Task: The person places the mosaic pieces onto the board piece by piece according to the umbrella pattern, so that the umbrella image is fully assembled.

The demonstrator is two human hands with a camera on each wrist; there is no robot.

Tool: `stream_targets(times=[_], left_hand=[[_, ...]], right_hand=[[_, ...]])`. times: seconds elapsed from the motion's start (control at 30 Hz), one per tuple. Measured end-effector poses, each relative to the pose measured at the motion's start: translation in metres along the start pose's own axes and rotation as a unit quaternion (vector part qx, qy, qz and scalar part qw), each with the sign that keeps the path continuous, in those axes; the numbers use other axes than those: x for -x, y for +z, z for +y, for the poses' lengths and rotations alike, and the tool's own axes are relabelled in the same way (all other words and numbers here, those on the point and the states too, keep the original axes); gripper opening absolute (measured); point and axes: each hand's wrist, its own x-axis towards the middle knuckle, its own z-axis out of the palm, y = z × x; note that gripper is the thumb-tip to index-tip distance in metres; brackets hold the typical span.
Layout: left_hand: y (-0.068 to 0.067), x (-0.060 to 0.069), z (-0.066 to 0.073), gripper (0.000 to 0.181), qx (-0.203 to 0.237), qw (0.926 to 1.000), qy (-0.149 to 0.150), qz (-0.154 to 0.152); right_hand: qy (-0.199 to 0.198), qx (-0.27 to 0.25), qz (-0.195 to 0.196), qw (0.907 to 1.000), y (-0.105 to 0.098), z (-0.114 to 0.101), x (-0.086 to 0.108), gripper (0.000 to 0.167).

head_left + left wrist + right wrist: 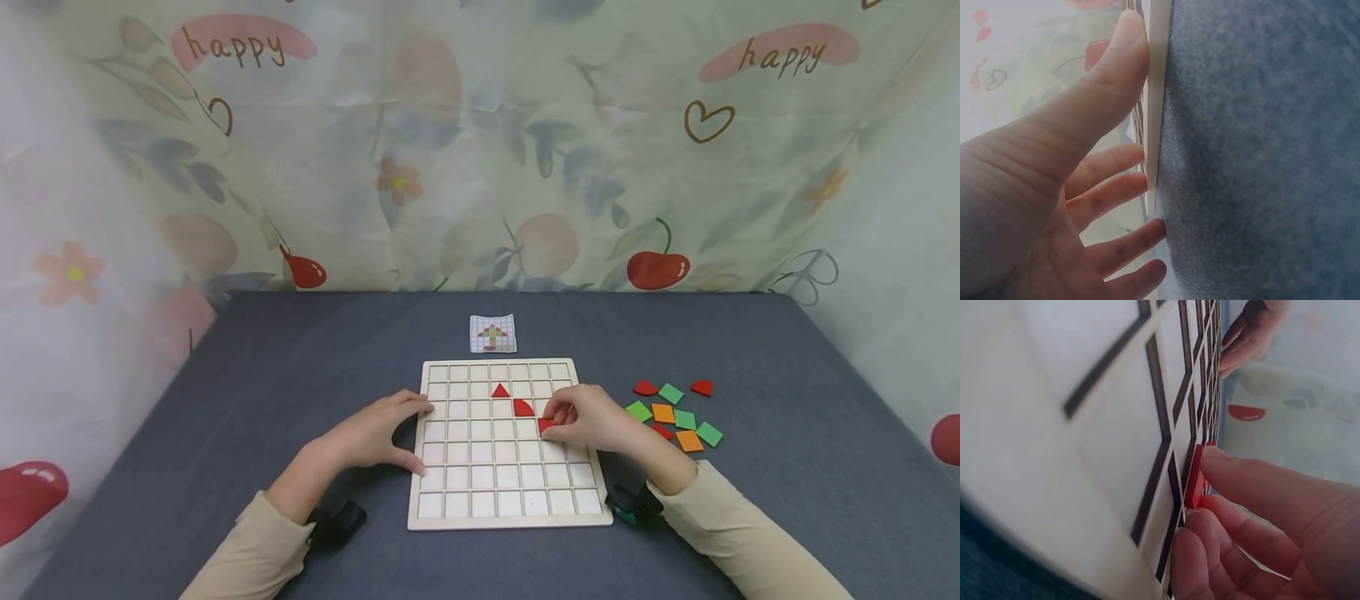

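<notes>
A pale wooden board (510, 524) with a grid of square cells lies on the table. My left hand (375, 432) rests at its left edge, thumb and fingers spread and fairly straight; in the left wrist view the thumb (1107, 81) touches the board's side. Over the board's right part, my right hand (596, 421) pinches a red tile (1195, 478) between thumb and fingers, down at the grid. Fingers partly cover that tile, so its full shape is hidden. A red triangle (500, 391) and a red quarter-round tile (523, 407) sit in cells to its upper left.
Several loose tiles lie right of the board, among them a green square (709, 433), an orange square (688, 441) and a red rounded piece (702, 388). Behind the board lies a small pattern card (492, 334). A printed curtain (480, 208) hangs behind the dark table (315, 342).
</notes>
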Motion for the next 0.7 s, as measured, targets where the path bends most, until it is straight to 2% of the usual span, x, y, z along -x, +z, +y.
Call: stream_targets(times=[0.2,0.4,0.7], left_hand=[[0.001,0.0,-0.001,0.084,-0.003,1.0,0.0,0.002],[0.001,-0.001,-0.002,0.083,-0.008,1.0,0.004,0.003],[0.0,-0.001,0.0,0.083,-0.003,0.9999,-0.011,0.0]], right_hand=[[-0.009,0.001,-0.004,1.0,-0.001,0.002,0.001,0.015],[-0.018,0.004,0.021,0.9996,-0.015,0.01,0.004,0.018],[0.029,-0.005,0.067,0.9973,-0.048,0.037,0.015,0.02]])
